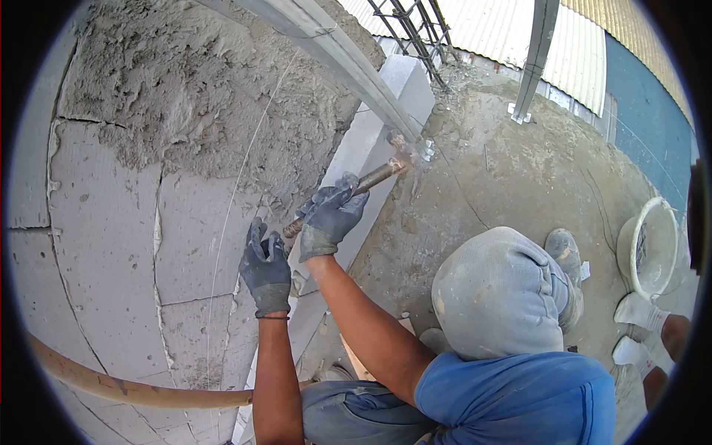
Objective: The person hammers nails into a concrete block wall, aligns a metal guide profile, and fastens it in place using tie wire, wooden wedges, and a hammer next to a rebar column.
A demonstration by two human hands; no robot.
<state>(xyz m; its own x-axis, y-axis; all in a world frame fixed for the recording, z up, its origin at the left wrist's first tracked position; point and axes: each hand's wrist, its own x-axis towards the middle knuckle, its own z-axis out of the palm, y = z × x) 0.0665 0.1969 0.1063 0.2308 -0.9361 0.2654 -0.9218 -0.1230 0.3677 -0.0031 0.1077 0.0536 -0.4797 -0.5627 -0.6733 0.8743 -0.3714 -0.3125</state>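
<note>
My right hand (334, 215), in a dark grey glove, is wrapped round the handle of a hammer (380, 176). The handle slants up to the right, and the hammer's worn, mortar-stained head is over the edge of a pale block (404, 85), beside the foot of a metal post. Just left of the handle's lower end is my left hand (265, 271), also gloved, with fingers apart and nothing visible in it. Below both hands the wall of pale blocks (104, 200) has rough wet-looking mortar (200, 89) over its upper part. A thin line runs across the wall.
Two metal posts (334, 55) (535, 59) and a rebar cage (415, 30) stand ahead. A pale bucket (654, 248) is at right, near another person's feet (639, 330). A curved pole (141, 393) crosses lower left. Corrugated sheets (578, 63) lie beyond the concrete floor (512, 163).
</note>
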